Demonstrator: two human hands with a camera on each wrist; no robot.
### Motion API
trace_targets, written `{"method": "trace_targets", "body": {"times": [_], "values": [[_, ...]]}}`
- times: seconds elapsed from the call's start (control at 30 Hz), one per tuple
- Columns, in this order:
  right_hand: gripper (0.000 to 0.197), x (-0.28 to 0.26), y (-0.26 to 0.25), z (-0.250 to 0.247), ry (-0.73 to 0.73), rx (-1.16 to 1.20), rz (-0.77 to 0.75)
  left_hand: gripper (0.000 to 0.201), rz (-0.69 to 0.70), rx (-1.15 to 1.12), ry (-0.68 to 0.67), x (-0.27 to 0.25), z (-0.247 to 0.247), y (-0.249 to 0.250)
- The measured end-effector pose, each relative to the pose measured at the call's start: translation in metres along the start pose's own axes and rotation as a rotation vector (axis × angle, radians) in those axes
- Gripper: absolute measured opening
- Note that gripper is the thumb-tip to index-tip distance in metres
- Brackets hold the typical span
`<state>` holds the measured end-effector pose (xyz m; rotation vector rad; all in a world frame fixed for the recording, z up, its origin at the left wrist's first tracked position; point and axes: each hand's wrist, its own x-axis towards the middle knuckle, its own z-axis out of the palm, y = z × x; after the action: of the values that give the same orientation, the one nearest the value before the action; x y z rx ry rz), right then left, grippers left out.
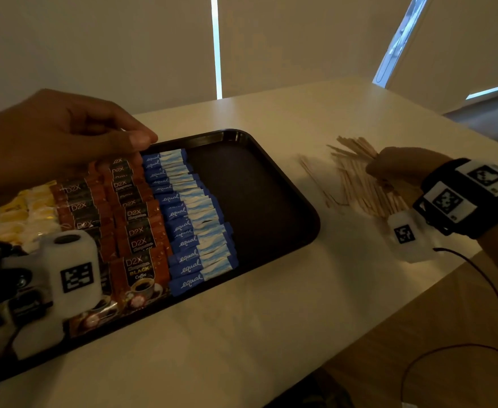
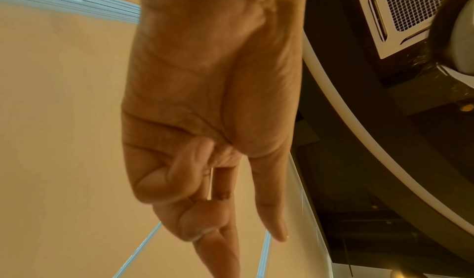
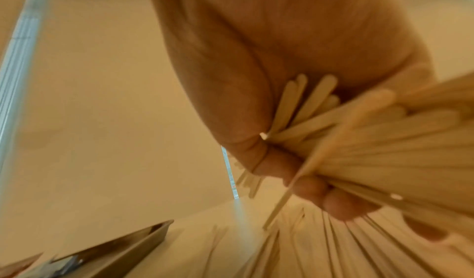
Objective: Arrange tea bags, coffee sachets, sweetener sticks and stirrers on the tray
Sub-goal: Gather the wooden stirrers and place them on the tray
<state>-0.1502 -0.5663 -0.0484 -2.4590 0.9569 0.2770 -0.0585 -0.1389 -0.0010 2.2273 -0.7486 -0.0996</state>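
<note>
Right hand [image 1: 401,169] grips thick bundle of thin pale wooden stirrers [image 3: 384,150], lying on white table [image 1: 271,334] right of black rectangular plastic tray [image 1: 271,201]. Stirrers' long axis runs roughly along tray's short side. Bare tray strip lies left of right hand, just beside blue sweetener sticks [image 1: 194,219]. Right hand nearer. Left hand [image 1: 65,136], loosely curled, holding nothing, hovers over tray's far-left end above brown coffee sachets [image 1: 136,231].

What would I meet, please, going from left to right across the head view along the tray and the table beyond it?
Yellow tea bags → brown coffee sachets → blue sweetener sticks → bare part of the tray → wooden stirrers on the table → right hand.
</note>
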Motion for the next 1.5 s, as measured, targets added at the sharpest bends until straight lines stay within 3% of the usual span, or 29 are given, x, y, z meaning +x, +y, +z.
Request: {"method": "trace_targets", "body": {"times": [0.23, 0.3, 0.37, 0.47, 0.57, 0.67, 0.83, 0.93, 1.07, 1.13, 1.27, 1.4, 1.5], "values": [[0.017, -0.012, -0.008, 0.003, 0.047, 0.296, -0.06, 0.044, -0.045, -0.073, -0.032, -0.003, 0.003, 0.014], [0.019, -0.017, -0.016, 0.001, 0.053, 0.346, -0.095, 0.06, -0.038, -0.097, -0.056, -0.006, 0.004, 0.02], [0.025, -0.025, -0.026, 0.0, 0.033, 0.405, -0.134, 0.059, -0.022, -0.092, -0.053, -0.009, 0.005, 0.025], [0.041, -0.045, -0.048, 0.004, -0.062, 0.481, -0.303, 0.035, -0.031, -0.098, -0.016, -0.009, 0.008, 0.029], [0.043, -0.073, -0.083, 0.014, -0.116, 0.452, -0.489, 0.06, -0.019, -0.105, 0.032, -0.011, 0.01, 0.032], [0.036, -0.101, -0.127, 0.029, -0.153, 0.446, -0.69, 0.06, -0.026, -0.215, 0.156, -0.01, 0.015, 0.038], [0.041, -0.132, -0.201, 0.064, -0.209, 0.397, -1.03, 0.026, 0.127, -0.401, 0.319, -0.005, 0.019, 0.044], [0.047, -0.136, -0.224, 0.073, -0.208, 0.404, -1.081, 0.032, 0.266, -0.463, 0.42, 0.0, -0.002, 0.026], [0.046, -0.132, -0.232, 0.075, -0.109, 0.233, -1.169, 0.059, 0.272, -0.265, 0.506, -0.004, -0.032, -0.01], [0.043, -0.13, -0.233, 0.075, -0.074, 0.139, -1.204, 0.054, 0.225, -0.204, 0.591, -0.003, -0.025, 0.006], [0.037, -0.13, -0.24, 0.071, -0.011, 0.018, -1.259, 0.041, 0.192, -0.06, 0.507, -0.01, 0.015, 0.051], [0.035, -0.124, -0.24, 0.066, 0.078, -0.02, -1.296, 0.039, 0.168, 0.053, 0.561, -0.012, 0.008, 0.048], [0.014, -0.127, -0.24, 0.068, 0.158, -0.115, -1.341, 0.05, 0.077, 0.218, 0.489, -0.015, 0.009, 0.045]]}}
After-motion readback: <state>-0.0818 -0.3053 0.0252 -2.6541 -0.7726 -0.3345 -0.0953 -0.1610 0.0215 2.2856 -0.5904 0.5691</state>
